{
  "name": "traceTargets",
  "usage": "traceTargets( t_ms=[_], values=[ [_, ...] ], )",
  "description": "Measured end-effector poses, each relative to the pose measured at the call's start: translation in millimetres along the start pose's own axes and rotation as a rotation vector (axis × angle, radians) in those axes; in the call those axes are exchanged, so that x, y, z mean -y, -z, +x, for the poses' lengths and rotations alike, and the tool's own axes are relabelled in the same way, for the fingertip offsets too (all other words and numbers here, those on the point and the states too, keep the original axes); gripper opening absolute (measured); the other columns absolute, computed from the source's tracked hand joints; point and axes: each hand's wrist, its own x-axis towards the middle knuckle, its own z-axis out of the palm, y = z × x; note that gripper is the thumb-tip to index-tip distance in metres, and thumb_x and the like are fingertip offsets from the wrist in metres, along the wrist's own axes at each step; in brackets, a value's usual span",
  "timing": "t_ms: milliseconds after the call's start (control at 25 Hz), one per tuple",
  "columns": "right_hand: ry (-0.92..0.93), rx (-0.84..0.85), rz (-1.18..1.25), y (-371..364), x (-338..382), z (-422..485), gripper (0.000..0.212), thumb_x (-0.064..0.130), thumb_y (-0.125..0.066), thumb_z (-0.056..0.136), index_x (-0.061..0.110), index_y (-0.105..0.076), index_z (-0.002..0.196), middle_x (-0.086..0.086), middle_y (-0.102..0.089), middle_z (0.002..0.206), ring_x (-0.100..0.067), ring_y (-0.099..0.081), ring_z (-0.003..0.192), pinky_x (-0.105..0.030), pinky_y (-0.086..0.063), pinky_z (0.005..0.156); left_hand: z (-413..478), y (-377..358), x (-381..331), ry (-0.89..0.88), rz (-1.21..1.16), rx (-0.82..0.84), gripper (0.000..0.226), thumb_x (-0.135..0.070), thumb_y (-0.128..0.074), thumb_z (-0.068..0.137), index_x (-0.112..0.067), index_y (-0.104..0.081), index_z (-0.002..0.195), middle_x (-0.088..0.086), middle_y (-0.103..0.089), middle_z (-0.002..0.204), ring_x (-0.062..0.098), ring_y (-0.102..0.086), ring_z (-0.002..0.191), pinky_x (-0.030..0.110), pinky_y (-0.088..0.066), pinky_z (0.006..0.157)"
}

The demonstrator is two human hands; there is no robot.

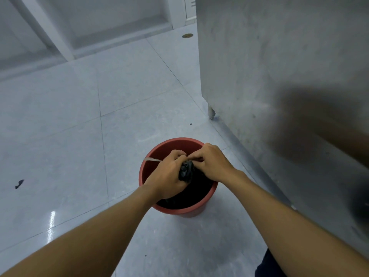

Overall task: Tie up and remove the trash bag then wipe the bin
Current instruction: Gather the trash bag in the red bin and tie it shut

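Note:
A round red bin (pixel 157 148) stands on the pale tiled floor, with a black trash bag (pixel 186 171) inside it. The bag's top is gathered into a bunch above the bin's opening. My left hand (pixel 169 176) grips the gathered neck from the left. My right hand (pixel 211 162) pinches the top of the bunch from the right, fingers curled. A thin pale strip (pixel 152 159) sticks out leftward from my left hand, over the rim. The rest of the bag fills the bin and lies dark below my hands.
A stainless steel cabinet (pixel 279 76) on short legs stands close to the right of the bin. White cabinet fronts (pixel 99 27) run along the far wall. A small black scrap (pixel 19 183) lies on the floor at the left. A round floor drain (pixel 187 36) sits far back.

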Motion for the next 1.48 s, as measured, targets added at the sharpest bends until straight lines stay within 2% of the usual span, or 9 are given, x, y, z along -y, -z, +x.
traceTargets(
  t_ms=[200, 320, 440, 640, 920, 1000, 1160, 1320, 1480],
  values=[
    [0.016, 0.039, -0.002, 6, -8, -1, 0.019, 0.024, -0.074, 0.093, 0.021, -0.081, 0.11, 0.006, -0.08, 0.103, -0.007, -0.068, 0.097, -0.026, -0.054, 0.093, 3, 1, 4, 0.028, 0.039, -0.052, 0.024, -0.037, -0.069, 0.082, -0.022, -0.058, 0.097, -0.004, -0.059, 0.096, 0.016, -0.054, 0.088, 0.035, -0.052, 0.081],
    [0.042, 0.084, -0.064, 9, -7, -1, 0.018, 0.026, -0.072, 0.095, 0.02, -0.082, 0.108, 0.004, -0.079, 0.094, 0.0, -0.059, 0.075, -0.012, -0.042, 0.076, 4, 1, 6, 0.082, 0.059, -0.152, 0.022, -0.041, -0.065, 0.079, -0.026, -0.052, 0.087, -0.01, -0.053, 0.083, 0.016, -0.049, 0.081, 0.032, -0.041, 0.073],
    [0.029, 0.123, -0.141, 3, -2, -3, 0.021, 0.028, -0.066, 0.099, 0.021, -0.081, 0.11, 0.003, -0.075, 0.091, -0.006, -0.055, 0.075, -0.015, -0.04, 0.072, 7, -1, 7, 0.196, 0.013, -0.217, 0.024, -0.043, -0.065, 0.078, -0.025, -0.055, 0.091, -0.009, -0.06, 0.088, 0.016, -0.052, 0.086, 0.032, -0.045, 0.075],
    [-0.054, 0.267, -0.091, -11, 8, -5, 0.023, 0.017, -0.055, 0.101, 0.013, -0.077, 0.106, -0.007, -0.074, 0.101, -0.025, -0.067, 0.094, -0.044, -0.056, 0.088, 14, -3, 5, 0.398, -0.314, -0.298, 0.014, -0.023, -0.07, 0.084, -0.02, -0.063, 0.095, -0.006, -0.068, 0.085, 0.012, -0.064, 0.08, 0.027, -0.051, 0.068],
    [-0.1, 0.482, 0.172, -7, 18, -12, 0.025, 0.044, -0.075, 0.071, 0.022, -0.064, 0.075, 0.006, -0.066, 0.072, -0.007, -0.061, 0.062, -0.031, -0.053, 0.059, 17, 4, -4, 0.499, -0.465, -0.38, 0.012, -0.032, -0.067, 0.094, -0.032, -0.062, 0.084, -0.01, -0.07, 0.081, -0.003, -0.066, 0.075, 0.016, -0.041, 0.064],
    [-0.103, 0.43, 0.173, -10, 19, -13, 0.029, 0.049, -0.08, 0.075, 0.023, -0.07, 0.084, 0.005, -0.072, 0.079, -0.01, -0.068, 0.071, -0.029, -0.058, 0.066, 17, 5, -5, 0.504, -0.501, -0.359, 0.011, -0.039, -0.069, 0.094, -0.033, -0.064, 0.086, -0.009, -0.072, 0.084, -0.004, -0.067, 0.078, 0.019, -0.045, 0.068],
    [-0.146, 0.236, 0.177, -16, 17, -11, 0.012, 0.025, -0.075, 0.091, 0.014, -0.074, 0.09, 0.001, -0.074, 0.085, -0.012, -0.07, 0.081, -0.034, -0.061, 0.079, 16, 8, -4, 0.498, -0.706, -0.255, 0.034, -0.047, -0.071, 0.09, -0.022, -0.067, 0.113, -0.002, -0.075, 0.105, 0.015, -0.071, 0.1, 0.035, -0.056, 0.091],
    [-0.315, 0.06, 0.294, -15, 20, -8, 0.014, 0.012, -0.08, 0.083, 0.02, -0.07, 0.082, 0.002, -0.073, 0.078, -0.011, -0.068, 0.074, -0.026, -0.054, 0.069, 9, 13, 2, 0.372, -0.784, -0.12, 0.038, -0.025, -0.064, 0.078, -0.006, -0.058, 0.111, 0.008, -0.069, 0.097, 0.018, -0.067, 0.092, 0.034, -0.057, 0.083],
    [-0.459, -0.001, 0.595, -17, 27, -8, 0.013, 0.009, -0.079, 0.086, 0.017, -0.073, 0.077, 0.006, -0.066, 0.059, -0.006, -0.059, 0.056, -0.022, -0.048, 0.058, 2, 16, 7, 0.409, -0.735, -0.01, 0.08, -0.024, -0.072, 0.065, -0.019, -0.041, 0.139, 0.008, -0.063, 0.122, 0.022, -0.065, 0.112, 0.037, -0.056, 0.094]
  ],
)
